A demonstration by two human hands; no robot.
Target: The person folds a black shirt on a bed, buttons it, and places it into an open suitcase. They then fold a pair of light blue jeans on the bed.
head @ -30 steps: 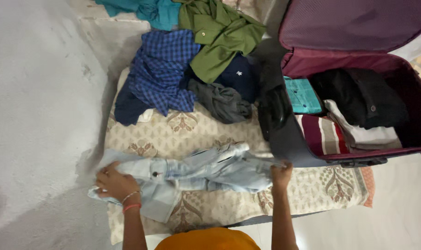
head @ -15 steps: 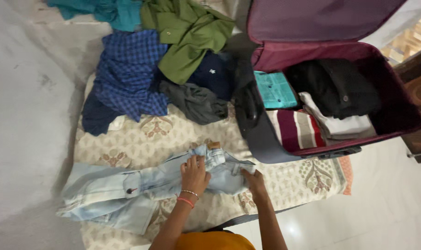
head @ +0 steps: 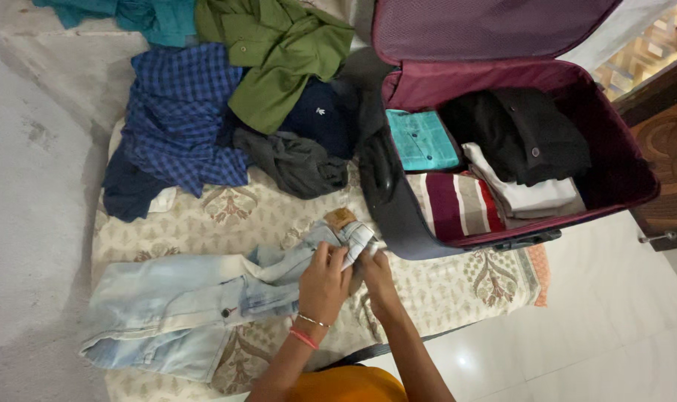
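Patterned bedsheet (head: 279, 216) under everything, open maroon suitcase (head: 621, 171) at upper right, already part filled with folded clothes. Loose shirts (head: 227, 97) heaped at upper left, not yet folded. Light jeans (head: 189, 298) at lower left, half folded, waistband end pinched closed between left hand (head: 325, 286) and right hand (head: 377, 274) at frame centre.

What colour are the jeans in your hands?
Pale, faded light-blue denim jeans, clearest in the head view.
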